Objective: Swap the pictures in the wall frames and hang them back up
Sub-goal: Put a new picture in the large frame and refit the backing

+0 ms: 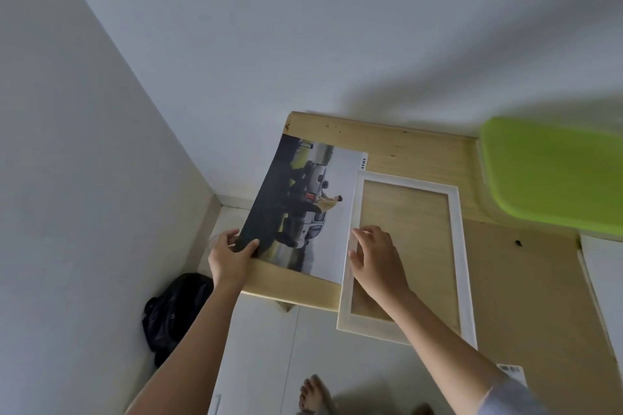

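Observation:
A printed picture (303, 209) of a vehicle and a person in yellow lies partly lifted over the left end of a light wooden table (414, 152). My left hand (232, 256) pinches its dark lower left corner. To its right a white picture frame (463, 263) lies flat on the table, with nothing in its opening, so the wood shows through. My right hand (374, 259) rests with spread fingers on the frame's left rail, where the picture's right edge meets it. A brown backing board (526, 283) lies under the frame's right side.
A lime green tray-like lid (553, 175) sits at the table's back right. White panels (603, 283) lie at the far right edge. A black bag (175, 310) slumps on the floor in the wall corner. My bare foot (313, 394) stands on the white floor below.

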The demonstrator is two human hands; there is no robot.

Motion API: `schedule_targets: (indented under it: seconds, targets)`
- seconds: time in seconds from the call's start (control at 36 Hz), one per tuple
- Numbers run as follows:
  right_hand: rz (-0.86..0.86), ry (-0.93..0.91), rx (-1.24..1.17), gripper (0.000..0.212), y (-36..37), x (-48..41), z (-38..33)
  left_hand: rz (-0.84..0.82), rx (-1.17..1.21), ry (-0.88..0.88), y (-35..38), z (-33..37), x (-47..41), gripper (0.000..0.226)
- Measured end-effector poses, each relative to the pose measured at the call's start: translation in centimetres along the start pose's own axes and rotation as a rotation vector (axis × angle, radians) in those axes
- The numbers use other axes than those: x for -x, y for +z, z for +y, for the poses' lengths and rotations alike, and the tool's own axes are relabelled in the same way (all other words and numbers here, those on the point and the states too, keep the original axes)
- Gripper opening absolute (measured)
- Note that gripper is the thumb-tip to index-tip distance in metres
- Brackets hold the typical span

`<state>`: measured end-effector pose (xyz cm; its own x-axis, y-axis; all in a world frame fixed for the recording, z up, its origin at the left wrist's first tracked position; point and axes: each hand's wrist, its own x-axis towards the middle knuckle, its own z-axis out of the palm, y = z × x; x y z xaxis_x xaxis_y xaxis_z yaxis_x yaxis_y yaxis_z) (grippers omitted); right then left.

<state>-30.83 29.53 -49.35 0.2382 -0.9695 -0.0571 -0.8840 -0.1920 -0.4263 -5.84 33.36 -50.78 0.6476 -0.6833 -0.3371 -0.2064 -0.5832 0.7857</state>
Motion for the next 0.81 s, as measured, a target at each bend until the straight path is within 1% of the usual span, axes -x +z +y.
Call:
schedule_targets:
  seconds: [0.08,0.17,0.25,0.31,0.39,0.56,0.64,0.69,0.81]
  targets:
    - [-0.011,0.012,0.007,0.040,-0.1,0.0,-0.2,0.035,0.066,0.023,-1.1,-0.2,-0.3,0.031]
    - [-0.013,0.021,0.014,0.039,-0.2,0.0,-0.4,0.078,0.158,0.014,-2.0,0.3,-0.3,0.026]
    - [-0.014,0.021,0.025,0.040,-0.2,-0.1,-0.4,0.103,0.449,-0.059,-3.0,1.2,-0.2,0.025]
    - [-0.014,0.024,0.028,0.039,-0.2,-0.1,-0.4,0.075,0.636,-0.085,-3.4,2.0,0.1,0.021]
    - [-0.013,0.033,0.018,0.037,-0.3,-0.1,-0.6,0.039,0.772,-0.055,-3.7,3.5,0.5,0.014]
    - [-0.036,0.040,0.025,0.038,-0.5,0.0,-0.8,0.057,0.840,0.032,-4.3,5.5,1.6,0.012]
    - [-0.075,0.063,-0.001,0.037,-1.0,-0.3,-1.1,0.068,0.855,0.071,-4.7,6.2,2.5,0.016]
    - [-0.075,0.079,-0.064,0.035,-1.6,-0.7,-1.6,0.056,0.839,0.112,-4.9,6.8,3.3,0.017]
    - [0.027,0.018,-0.256,0.038,-3.5,-2.3,-3.8,0.029,0.816,0.182,-4.4,7.9,5.0,0.015]
